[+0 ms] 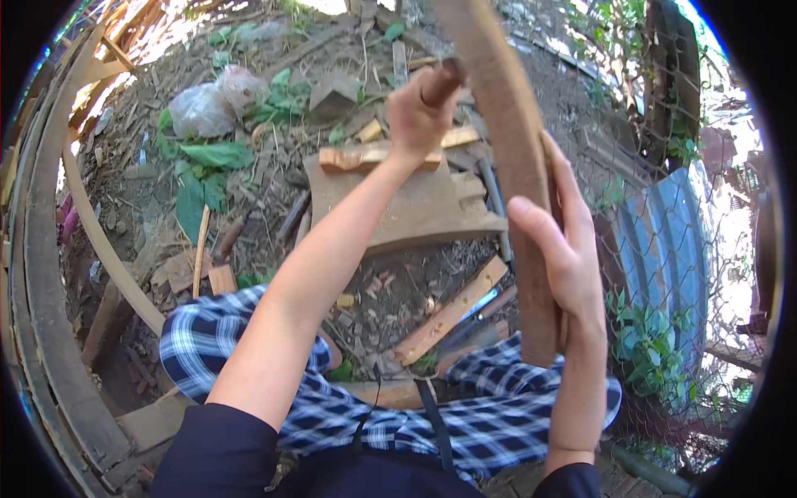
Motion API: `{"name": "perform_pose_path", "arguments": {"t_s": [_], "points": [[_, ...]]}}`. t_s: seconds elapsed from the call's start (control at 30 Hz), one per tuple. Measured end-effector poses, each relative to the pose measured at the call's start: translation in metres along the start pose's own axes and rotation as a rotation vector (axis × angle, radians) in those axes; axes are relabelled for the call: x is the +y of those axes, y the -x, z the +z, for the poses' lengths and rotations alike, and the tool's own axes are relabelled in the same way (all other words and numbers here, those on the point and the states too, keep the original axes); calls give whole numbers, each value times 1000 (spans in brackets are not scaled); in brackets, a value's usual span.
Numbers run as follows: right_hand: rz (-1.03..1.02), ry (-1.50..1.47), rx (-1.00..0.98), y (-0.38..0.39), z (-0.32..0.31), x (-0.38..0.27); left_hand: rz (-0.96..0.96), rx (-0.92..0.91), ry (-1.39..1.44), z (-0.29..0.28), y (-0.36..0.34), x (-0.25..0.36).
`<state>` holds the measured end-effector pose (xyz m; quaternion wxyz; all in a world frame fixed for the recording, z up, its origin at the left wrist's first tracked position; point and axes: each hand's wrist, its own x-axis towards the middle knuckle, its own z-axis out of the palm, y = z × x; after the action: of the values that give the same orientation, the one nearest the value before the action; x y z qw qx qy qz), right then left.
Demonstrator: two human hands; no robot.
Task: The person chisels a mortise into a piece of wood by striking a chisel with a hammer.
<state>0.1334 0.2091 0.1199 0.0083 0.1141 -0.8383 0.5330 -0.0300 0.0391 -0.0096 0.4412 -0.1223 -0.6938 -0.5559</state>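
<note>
Plank (516, 158), long and brown, slants up at the right, its lower end over the checked trousers (506, 419); the right hand (573, 261) is partly curled, gripping it between thumb and fingers. The left hand (417, 122) is closed around a brown handle (444, 81) near the plank, and beyond the knees a wide slab (415, 207) bears a wood strip (349, 158)

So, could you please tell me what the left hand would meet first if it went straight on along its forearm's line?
Most likely the long wooden board, near its upper end, though the depth between it and the left hand is hard to judge.
</note>
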Motion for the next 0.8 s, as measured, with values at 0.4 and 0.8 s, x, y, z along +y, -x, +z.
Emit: {"name": "perform_pose_path", "arguments": {"t_s": [0.4,0.8], "points": [[340,469,-54,29,97,144,-378,97,352,-34,-10,-15],[348,476,-61,29,103,135,-462,367,570,-48,-18,-11]]}}
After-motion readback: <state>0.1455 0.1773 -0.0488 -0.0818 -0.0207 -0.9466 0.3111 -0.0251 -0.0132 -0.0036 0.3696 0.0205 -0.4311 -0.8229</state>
